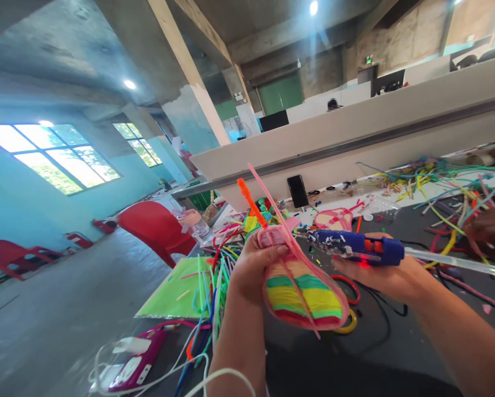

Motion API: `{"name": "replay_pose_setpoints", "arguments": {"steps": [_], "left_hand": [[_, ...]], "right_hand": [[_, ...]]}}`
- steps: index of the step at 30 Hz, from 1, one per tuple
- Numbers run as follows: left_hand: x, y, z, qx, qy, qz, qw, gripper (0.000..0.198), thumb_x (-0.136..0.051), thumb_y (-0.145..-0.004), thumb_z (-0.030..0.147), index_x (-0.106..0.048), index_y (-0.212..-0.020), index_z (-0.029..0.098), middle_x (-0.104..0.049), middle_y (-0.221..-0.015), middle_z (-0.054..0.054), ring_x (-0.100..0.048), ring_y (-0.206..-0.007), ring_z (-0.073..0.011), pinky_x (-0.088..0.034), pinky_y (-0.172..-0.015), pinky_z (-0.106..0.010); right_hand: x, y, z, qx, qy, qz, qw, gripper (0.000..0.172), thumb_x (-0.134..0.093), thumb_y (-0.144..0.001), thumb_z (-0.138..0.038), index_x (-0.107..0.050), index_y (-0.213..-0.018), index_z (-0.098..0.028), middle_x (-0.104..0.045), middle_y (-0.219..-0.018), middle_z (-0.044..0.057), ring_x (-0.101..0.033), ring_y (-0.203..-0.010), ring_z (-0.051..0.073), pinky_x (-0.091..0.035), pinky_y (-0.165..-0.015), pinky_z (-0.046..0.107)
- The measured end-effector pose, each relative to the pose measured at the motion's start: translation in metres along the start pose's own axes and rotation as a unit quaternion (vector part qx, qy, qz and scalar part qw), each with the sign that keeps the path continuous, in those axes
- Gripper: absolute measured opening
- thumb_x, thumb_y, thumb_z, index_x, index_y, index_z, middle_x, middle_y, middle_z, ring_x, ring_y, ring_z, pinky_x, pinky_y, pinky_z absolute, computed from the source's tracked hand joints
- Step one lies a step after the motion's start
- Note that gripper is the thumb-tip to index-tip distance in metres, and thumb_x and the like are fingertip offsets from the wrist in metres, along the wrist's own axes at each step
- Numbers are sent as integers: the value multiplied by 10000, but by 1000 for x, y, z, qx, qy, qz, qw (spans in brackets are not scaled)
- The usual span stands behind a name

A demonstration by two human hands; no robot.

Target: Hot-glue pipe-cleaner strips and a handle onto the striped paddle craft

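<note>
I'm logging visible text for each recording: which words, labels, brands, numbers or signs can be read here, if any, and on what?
None can be read.
Green lit sign in the background: too small.
Purple device at lower left: any markings too blurred.
Blue glue gun: no legible lettering.

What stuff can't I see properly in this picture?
In the head view:
Left hand: some fingers, hidden behind the striped, pink-edged, pear-shaped craft piece.
Right hand: some fingers, hidden by the blue plastic glue gun.
Clear, rod-shaped glue stick: far end, cut off by the right edge.
Pale pink scrap, lower right: too small to identify.
</note>
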State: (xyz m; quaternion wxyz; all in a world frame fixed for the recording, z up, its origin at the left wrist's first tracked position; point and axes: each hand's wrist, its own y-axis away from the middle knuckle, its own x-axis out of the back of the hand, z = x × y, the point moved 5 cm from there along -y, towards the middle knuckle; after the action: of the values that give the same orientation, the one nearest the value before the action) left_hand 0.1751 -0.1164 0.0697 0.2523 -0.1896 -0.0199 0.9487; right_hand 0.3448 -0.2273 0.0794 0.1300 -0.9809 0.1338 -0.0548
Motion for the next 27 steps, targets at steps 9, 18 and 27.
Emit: {"name": "replay_pose_setpoints", "arguments": {"steps": [9, 18, 27], "left_hand": [[-24, 2, -23, 76, 17, -118, 990, 314, -868, -464, 225, -694, -708, 131, -697, -611, -35, -640, -502, -161, -532, -509, -243], [-30, 4, -32, 94, 21, -158, 983, 313, -872, -479, 208, -694, -722, 121, -705, -633, -34, -651, -524, -157, -540, -530, -233], [-30, 2, -34, 98, 27, -186, 977, 287, -853, -526, 197, -705, -758, 116, -708, -645, -34, -654, -533, -151, -544, -536, -227]], "right_hand": [[12, 46, 3, 3, 168, 15, 986, 212, -631, -785, -409, -643, -672, -230, -635, -634, 46, -582, -593, 205, -468, -488, 303], [16, 53, 12, 6, 184, 52, 982, 212, -623, -771, -380, -648, -663, -198, -624, -623, 45, -562, -575, 191, -461, -477, 293], [16, 57, 14, 4, 128, 67, 989, 182, -640, -752, -346, -699, -687, -186, -649, -639, 50, -595, -605, 208, -474, -499, 296]]}}
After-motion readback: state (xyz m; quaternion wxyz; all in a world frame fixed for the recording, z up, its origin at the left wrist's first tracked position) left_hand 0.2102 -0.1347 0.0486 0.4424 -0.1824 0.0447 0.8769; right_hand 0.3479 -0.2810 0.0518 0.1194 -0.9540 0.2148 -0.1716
